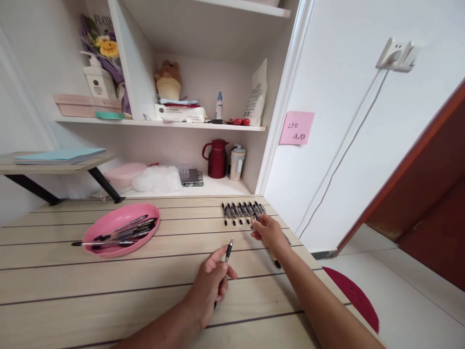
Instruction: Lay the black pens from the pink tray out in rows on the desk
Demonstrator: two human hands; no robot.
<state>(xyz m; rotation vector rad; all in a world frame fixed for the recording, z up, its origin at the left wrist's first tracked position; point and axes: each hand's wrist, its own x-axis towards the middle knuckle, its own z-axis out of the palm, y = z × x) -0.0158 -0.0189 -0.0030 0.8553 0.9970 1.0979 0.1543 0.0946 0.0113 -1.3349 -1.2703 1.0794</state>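
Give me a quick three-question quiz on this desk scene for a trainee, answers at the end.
1. True or false: the left hand holds a pen.
2. Fill in: the tray holds several ___.
3. Which hand is at the row of pens? A) left hand B) right hand C) neither
Key: 1 true; 2 pens; 3 B.
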